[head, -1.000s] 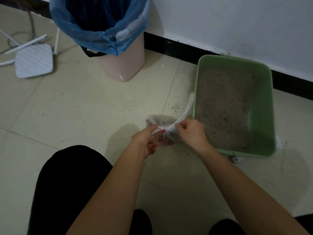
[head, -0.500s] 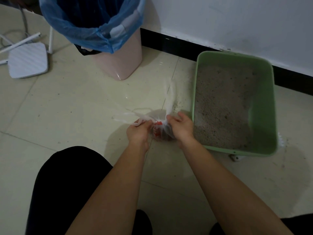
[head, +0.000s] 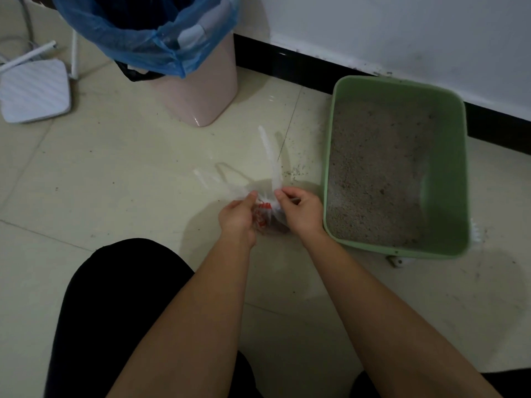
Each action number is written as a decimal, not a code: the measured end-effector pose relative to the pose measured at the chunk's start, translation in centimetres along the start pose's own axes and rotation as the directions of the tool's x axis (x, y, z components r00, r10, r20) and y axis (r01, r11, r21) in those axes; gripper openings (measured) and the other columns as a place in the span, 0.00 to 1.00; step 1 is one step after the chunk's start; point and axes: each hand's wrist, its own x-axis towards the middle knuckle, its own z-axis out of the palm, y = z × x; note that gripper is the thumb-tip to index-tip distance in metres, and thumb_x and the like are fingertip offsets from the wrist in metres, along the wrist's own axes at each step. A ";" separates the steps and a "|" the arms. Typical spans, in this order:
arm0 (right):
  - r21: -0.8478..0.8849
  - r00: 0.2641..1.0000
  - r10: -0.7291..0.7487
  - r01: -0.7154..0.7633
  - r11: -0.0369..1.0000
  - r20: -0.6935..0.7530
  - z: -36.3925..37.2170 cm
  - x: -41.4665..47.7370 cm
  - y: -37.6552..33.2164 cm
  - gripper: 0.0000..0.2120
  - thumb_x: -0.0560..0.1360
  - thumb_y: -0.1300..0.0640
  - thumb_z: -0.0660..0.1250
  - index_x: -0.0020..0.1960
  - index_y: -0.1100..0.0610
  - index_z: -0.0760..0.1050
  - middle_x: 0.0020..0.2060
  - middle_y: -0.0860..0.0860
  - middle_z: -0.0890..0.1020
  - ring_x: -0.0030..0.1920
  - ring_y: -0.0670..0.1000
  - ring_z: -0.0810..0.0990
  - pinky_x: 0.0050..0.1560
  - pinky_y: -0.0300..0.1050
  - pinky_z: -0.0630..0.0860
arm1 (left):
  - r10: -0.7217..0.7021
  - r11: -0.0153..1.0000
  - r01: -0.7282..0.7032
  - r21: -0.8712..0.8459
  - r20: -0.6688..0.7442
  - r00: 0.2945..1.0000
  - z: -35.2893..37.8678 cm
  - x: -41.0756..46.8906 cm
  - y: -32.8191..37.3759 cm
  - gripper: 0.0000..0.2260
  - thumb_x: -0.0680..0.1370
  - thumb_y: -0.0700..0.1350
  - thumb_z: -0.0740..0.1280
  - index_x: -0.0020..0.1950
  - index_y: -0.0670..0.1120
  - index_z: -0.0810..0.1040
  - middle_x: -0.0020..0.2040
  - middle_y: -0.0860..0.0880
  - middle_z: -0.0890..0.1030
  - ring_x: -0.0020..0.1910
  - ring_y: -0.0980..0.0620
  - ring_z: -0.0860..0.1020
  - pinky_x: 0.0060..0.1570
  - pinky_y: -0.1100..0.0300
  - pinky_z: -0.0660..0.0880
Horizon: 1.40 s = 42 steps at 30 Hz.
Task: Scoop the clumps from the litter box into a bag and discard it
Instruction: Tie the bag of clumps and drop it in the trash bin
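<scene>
View from a head camera, looking down at a person crouched on a pale tiled floor (head: 115, 168), both bare forearms reaching forward from the bottom of the frame. Dark trousers (head: 115, 311) cover the knees at lower left and along the lower edge.

In the centre, on the floor, is a small clear plastic bag (head: 265, 209) with red print, and both hands meet over it. The left hand (head: 237, 216) has its fingers (head: 253, 196) curled, pinching the bag's top on the left side. The right hand (head: 301, 211) has its fingers (head: 283, 193) curled too, pinching the plastic on the right side. Two thin white handle strips rise from between the hands: one (head: 268, 150) stands nearly upright and the other (head: 207, 176) trails out to the left. The bag's contents look dark, though the dim light makes them hard to read.

Just to the right of the hands is a green rectangular litter box (head: 451, 182) holding grey litter (head: 379, 168), its far end close to a black baseboard (head: 287, 61) under a white wall (head: 402, 30). Loose grains (head: 296, 170) are scattered on the tiles between the bag and the box. A small white object (head: 398, 261) pokes out from under the box's near edge; what it is cannot be told.

At upper left stands a pink trash bin (head: 201, 93) lined with a blue liner (head: 143, 47), well apart from the bag. Farther left a white router (head: 34, 93) with antennas lies on the floor.
</scene>
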 end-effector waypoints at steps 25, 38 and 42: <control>-0.437 0.814 -0.419 0.572 0.694 0.402 -2.0 1.8 -2.2 0.11 0.83 0.54 0.58 0.58 0.57 0.76 0.50 0.55 0.80 0.47 0.56 0.78 0.50 0.52 0.76 | -0.054 0.892 -0.175 0.416 0.482 0.874 -0.7 1.4 5.8 0.12 0.75 0.31 0.58 0.49 0.39 0.79 0.44 0.43 0.80 0.39 0.49 0.76 0.38 0.58 0.68; -0.121 0.908 0.076 -0.028 0.992 0.412 -2.7 2.7 -4.2 0.09 0.78 0.58 0.68 0.56 0.57 0.81 0.54 0.55 0.83 0.52 0.52 0.82 0.58 0.49 0.79 | -0.017 0.867 -0.255 0.428 0.536 0.844 -0.7 1.5 5.6 0.06 0.77 0.44 0.69 0.50 0.43 0.83 0.48 0.44 0.85 0.49 0.48 0.80 0.52 0.55 0.75; 0.176 0.894 0.224 -0.311 0.934 0.387 -3.3 2.9 -6.5 0.24 0.77 0.40 0.59 0.64 0.55 0.75 0.58 0.51 0.78 0.56 0.51 0.77 0.58 0.51 0.74 | -0.017 0.876 -0.261 0.406 0.567 0.824 0.0 1.1 5.7 0.08 0.78 0.43 0.69 0.53 0.41 0.83 0.48 0.45 0.83 0.47 0.50 0.79 0.48 0.58 0.74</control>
